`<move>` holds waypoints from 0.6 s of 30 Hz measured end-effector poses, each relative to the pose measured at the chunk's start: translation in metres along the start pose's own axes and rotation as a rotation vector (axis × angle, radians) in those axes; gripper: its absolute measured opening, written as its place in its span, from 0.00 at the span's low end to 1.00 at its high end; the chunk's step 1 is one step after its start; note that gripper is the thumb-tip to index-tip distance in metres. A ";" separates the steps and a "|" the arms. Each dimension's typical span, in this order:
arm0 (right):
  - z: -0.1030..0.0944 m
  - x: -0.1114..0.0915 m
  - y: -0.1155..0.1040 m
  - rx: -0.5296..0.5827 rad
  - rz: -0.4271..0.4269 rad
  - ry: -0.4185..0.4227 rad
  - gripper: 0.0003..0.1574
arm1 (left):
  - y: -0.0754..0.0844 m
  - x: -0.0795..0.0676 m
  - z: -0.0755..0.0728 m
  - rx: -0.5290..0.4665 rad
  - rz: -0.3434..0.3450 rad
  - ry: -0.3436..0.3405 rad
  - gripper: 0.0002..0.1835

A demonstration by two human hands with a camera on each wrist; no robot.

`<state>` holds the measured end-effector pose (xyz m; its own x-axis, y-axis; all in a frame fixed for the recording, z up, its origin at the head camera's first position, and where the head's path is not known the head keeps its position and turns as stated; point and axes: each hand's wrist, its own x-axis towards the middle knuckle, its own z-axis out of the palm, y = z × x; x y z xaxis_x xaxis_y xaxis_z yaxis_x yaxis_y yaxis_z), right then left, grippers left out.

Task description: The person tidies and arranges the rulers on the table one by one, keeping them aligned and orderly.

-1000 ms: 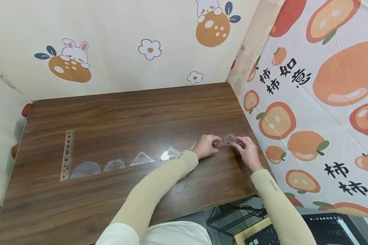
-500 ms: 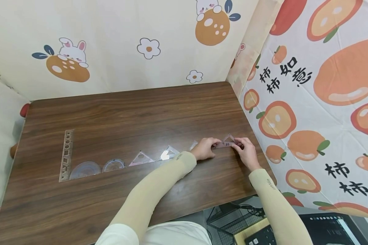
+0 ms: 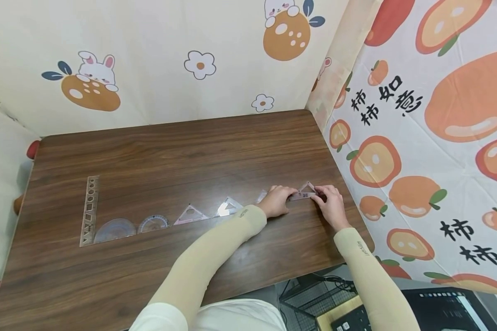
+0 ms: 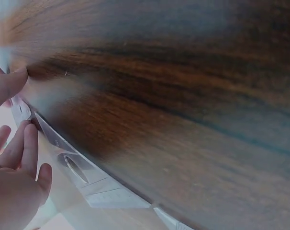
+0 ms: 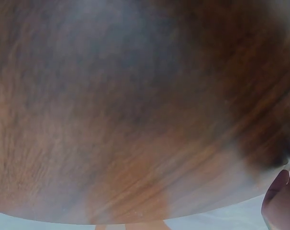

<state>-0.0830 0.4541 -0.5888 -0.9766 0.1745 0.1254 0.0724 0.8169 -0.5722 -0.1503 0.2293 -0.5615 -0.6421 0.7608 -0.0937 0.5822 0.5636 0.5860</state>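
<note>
Near the table's right side in the head view, a small clear set square (image 3: pixel 302 195) lies long edge toward the person. My left hand (image 3: pixel 276 201) has thumb and fingers about its left end. My right hand (image 3: pixel 330 204) pinches its right corner. In the left wrist view, the left fingers (image 4: pixel 30 148) reach the set square's end, and another clear triangle (image 4: pixel 83 177) with an oval hole lies alongside them. Only a little of the right hand (image 5: pixel 281 201) shows at the right wrist view's edge. Behind the left hand, a clear piece (image 3: pixel 262 196) is partly hidden.
Leftward runs a row on the brown table (image 3: pixel 170 161): a set square (image 3: pixel 228 207), a pinkish set square (image 3: pixel 190 214), a small protractor (image 3: pixel 153 223), a larger protractor (image 3: pixel 116 230) and an upright stencil ruler (image 3: pixel 89 210). A keyboard (image 3: pixel 356 318) sits below the table's right front.
The held set square has shifted slightly left and down and lies more level. Both hands moved a little with it. The other drawing tools stay put.
</note>
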 end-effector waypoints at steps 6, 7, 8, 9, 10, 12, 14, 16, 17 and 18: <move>0.001 -0.001 -0.001 -0.016 0.002 -0.002 0.22 | 0.002 -0.001 -0.001 0.045 -0.013 -0.003 0.36; 0.001 -0.001 -0.001 -0.018 0.000 0.001 0.22 | 0.003 -0.001 -0.001 0.048 -0.013 -0.003 0.36; 0.001 -0.001 -0.001 -0.021 -0.002 0.002 0.22 | 0.003 -0.001 0.000 0.053 -0.014 -0.001 0.36; 0.001 -0.002 -0.001 -0.025 -0.005 0.003 0.22 | 0.003 -0.001 0.000 0.054 -0.014 0.000 0.36; 0.001 -0.002 -0.002 -0.026 -0.006 0.005 0.21 | 0.003 -0.001 0.000 0.060 -0.014 0.002 0.36; 0.001 -0.002 -0.002 -0.028 -0.008 0.005 0.21 | 0.003 -0.002 0.000 0.060 -0.016 0.004 0.36; 0.001 -0.002 -0.002 -0.031 -0.011 0.007 0.22 | 0.003 -0.002 0.000 0.061 -0.016 0.007 0.36; 0.001 -0.002 -0.002 -0.033 -0.014 0.008 0.22 | 0.003 -0.003 0.000 0.064 -0.015 0.009 0.36; 0.001 -0.002 -0.002 -0.035 -0.016 0.007 0.22 | 0.003 -0.003 0.000 0.064 -0.013 0.010 0.36; 0.001 -0.002 -0.002 -0.036 -0.019 0.006 0.23 | 0.002 -0.004 -0.001 0.061 -0.012 0.010 0.36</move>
<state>-0.0813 0.4517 -0.5885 -0.9767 0.1621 0.1405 0.0617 0.8395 -0.5399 -0.1469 0.2277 -0.5592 -0.6542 0.7507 -0.0919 0.6037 0.5915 0.5344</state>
